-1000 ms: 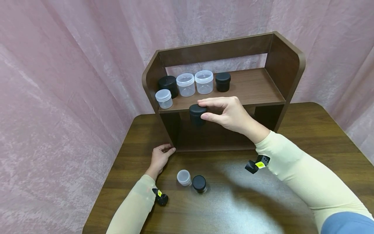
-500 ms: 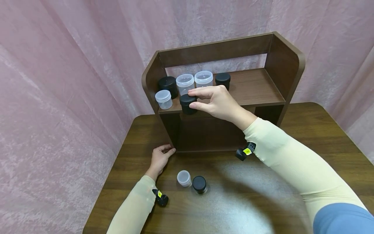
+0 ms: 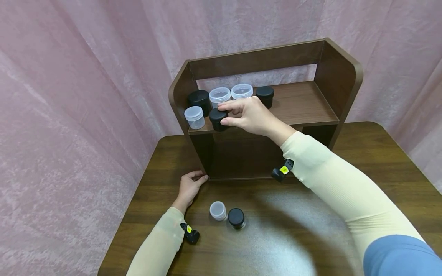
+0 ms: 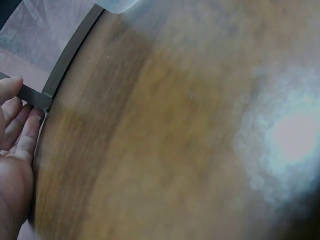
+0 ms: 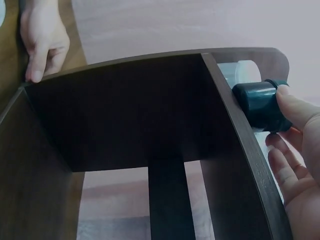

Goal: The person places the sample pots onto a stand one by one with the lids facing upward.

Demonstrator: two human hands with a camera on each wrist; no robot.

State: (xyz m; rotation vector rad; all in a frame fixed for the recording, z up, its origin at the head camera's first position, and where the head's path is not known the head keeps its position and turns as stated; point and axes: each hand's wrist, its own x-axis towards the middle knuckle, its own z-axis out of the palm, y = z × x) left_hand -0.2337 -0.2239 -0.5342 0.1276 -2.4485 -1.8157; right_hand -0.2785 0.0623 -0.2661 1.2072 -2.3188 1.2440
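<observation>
My right hand pinches a small black screw-lid jar by its lid, thumb in front and fingers behind. The jar is upright at the front edge of the upper board of a brown wooden desk shelf. Seen from the right wrist, the black jar overlaps the board's edge. A small translucent jar stands just left of it. Down at the shelf's lower left front corner, my left hand grips the side panel between thumb and fingers; the left wrist view shows the fingers against that corner.
Behind the held jar stand a larger black jar, two larger translucent jars and a small black jar. On the table are a white-lidded jar and a black-lidded clear jar. A pink curtain hangs behind.
My right hand has carried the black jar up and to the left, from in front of the lower compartment to the upper board's front edge. The left hand stays at the corner.
</observation>
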